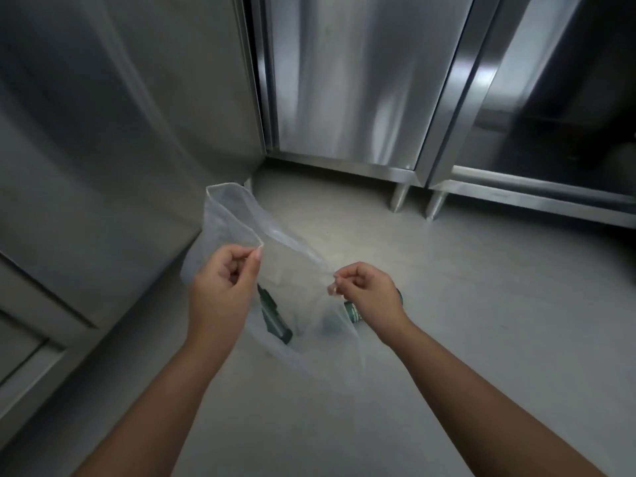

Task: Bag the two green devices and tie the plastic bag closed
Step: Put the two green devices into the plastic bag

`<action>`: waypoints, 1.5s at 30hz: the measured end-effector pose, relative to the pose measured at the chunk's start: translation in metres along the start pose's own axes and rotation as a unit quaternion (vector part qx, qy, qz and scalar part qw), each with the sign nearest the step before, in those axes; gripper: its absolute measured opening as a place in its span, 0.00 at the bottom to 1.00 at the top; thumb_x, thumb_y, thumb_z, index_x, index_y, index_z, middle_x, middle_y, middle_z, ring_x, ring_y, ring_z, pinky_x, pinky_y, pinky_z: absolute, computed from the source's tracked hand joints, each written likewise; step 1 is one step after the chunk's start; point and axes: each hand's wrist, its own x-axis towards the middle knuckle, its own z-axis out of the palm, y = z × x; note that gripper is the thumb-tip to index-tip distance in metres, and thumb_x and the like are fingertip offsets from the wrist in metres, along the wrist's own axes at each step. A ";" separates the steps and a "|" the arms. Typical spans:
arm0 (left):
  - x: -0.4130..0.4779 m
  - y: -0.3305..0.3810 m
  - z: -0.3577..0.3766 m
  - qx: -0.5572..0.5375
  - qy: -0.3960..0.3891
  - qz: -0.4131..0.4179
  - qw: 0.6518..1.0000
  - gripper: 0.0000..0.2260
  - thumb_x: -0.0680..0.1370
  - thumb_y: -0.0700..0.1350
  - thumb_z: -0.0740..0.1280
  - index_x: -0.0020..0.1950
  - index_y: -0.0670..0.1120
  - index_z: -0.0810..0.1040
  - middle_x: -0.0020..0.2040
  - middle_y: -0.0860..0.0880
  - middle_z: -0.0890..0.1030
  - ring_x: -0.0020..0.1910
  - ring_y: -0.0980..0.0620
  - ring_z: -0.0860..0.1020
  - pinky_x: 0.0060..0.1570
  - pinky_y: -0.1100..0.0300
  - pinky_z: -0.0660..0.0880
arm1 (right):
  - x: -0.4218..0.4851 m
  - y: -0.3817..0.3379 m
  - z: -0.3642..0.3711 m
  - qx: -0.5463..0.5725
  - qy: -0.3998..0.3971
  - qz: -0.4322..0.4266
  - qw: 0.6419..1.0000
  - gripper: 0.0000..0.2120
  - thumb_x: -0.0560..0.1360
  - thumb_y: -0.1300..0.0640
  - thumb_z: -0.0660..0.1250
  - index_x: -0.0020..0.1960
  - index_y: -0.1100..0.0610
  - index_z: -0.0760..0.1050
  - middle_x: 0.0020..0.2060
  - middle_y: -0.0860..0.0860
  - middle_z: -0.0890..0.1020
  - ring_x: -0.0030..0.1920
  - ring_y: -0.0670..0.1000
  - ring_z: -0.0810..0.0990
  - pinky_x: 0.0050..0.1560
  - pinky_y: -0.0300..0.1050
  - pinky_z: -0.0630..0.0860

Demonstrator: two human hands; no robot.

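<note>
Between left hand (220, 284) and right hand (368, 287), pinched clear bag (234, 218) apparently holds green devices (273, 316).

Plastic bag (237, 218) mid-frame; left device (275, 318) low inside it, right device (352, 311) perhaps inside too; cabinets (344, 80) behind, upper right.

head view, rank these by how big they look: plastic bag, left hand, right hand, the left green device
1. plastic bag, clearly largest.
2. left hand and right hand, too alike to rank.
3. left green device, smallest as it shows here.
</note>
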 end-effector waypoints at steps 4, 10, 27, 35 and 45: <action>-0.017 0.004 0.010 0.020 -0.020 0.014 0.999 0.06 0.75 0.45 0.66 0.38 0.51 0.76 0.31 0.52 0.77 0.29 0.60 0.73 0.31 0.68 0.70 | -0.007 0.015 -0.025 0.014 0.004 0.004 1.000 0.07 0.71 0.65 0.68 0.40 0.53 0.76 0.38 0.57 0.82 0.40 0.51 0.81 0.48 0.42 0.77; -0.031 0.008 0.017 0.043 -0.031 0.029 0.998 0.07 0.75 0.45 0.66 0.38 0.56 0.75 0.33 0.60 0.78 0.29 0.61 0.73 0.30 0.72 0.68 | -0.006 0.046 -0.064 -0.052 0.025 -0.003 0.998 0.06 0.70 0.61 0.70 0.44 0.52 0.78 0.41 0.58 0.83 0.41 0.50 0.80 0.45 0.36 0.75; -0.040 0.010 0.043 0.120 -0.060 -0.008 0.991 0.05 0.75 0.46 0.65 0.39 0.52 0.76 0.30 0.45 0.76 0.28 0.55 0.70 0.32 0.53 0.72 | 0.056 0.163 -0.093 -0.245 0.041 -0.021 0.969 0.16 0.70 0.64 0.69 0.57 0.61 0.75 0.55 0.57 0.79 0.56 0.56 0.76 0.53 0.38 0.66; -0.042 0.003 0.064 0.123 -0.002 -0.010 0.992 0.05 0.75 0.47 0.64 0.40 0.52 0.75 0.31 0.49 0.75 0.30 0.52 0.72 0.33 0.49 0.74 | 0.086 0.188 -0.113 -0.290 0.028 -0.043 0.956 0.19 0.69 0.64 0.70 0.60 0.59 0.74 0.59 0.58 0.77 0.60 0.59 0.73 0.59 0.48 0.68; -0.047 -0.001 0.074 0.110 0.035 -0.002 0.993 0.04 0.75 0.46 0.64 0.40 0.51 0.75 0.31 0.47 0.76 0.29 0.48 0.73 0.31 0.51 0.74 | 0.107 0.199 -0.119 -0.395 -0.064 -0.060 0.915 0.24 0.67 0.63 0.71 0.62 0.58 0.73 0.61 0.56 0.72 0.61 0.59 0.69 0.60 0.51 0.70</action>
